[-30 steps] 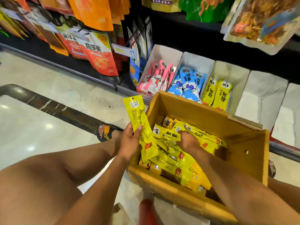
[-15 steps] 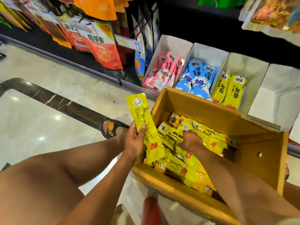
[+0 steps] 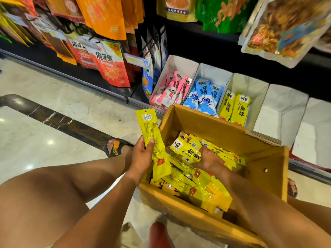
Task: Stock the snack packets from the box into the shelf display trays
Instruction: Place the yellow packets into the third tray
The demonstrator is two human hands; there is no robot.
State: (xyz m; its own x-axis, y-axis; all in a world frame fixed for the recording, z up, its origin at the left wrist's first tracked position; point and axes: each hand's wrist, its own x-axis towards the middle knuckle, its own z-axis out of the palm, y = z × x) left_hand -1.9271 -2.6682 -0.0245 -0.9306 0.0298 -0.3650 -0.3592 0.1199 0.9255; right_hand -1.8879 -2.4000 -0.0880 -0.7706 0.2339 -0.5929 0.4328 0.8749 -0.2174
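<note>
A cardboard box (image 3: 211, 124) in front of me is full of yellow snack packets (image 3: 197, 187). My left hand (image 3: 141, 158) grips one yellow packet (image 3: 152, 135) upright at the box's left edge, barcode side facing me. My right hand (image 3: 208, 158) is down inside the box, fingers closed on another yellow packet (image 3: 186, 149) on top of the pile. On the bottom shelf stand white display trays: pink packets (image 3: 172, 88), blue packets (image 3: 204, 95), two yellow packets (image 3: 234, 108), then an empty tray (image 3: 281, 111).
Hanging snack bags (image 3: 107, 67) fill the shelves to the left and above. My bare knee (image 3: 44, 199) and a sandalled foot (image 3: 116, 147) are on the marble floor left of the box. Another white tray (image 3: 317, 129) sits at the far right.
My right hand has shifted within the pile and taken hold of a packet. The left hand keeps its packet upright in nearly the same place. The camera has tilted slightly.
</note>
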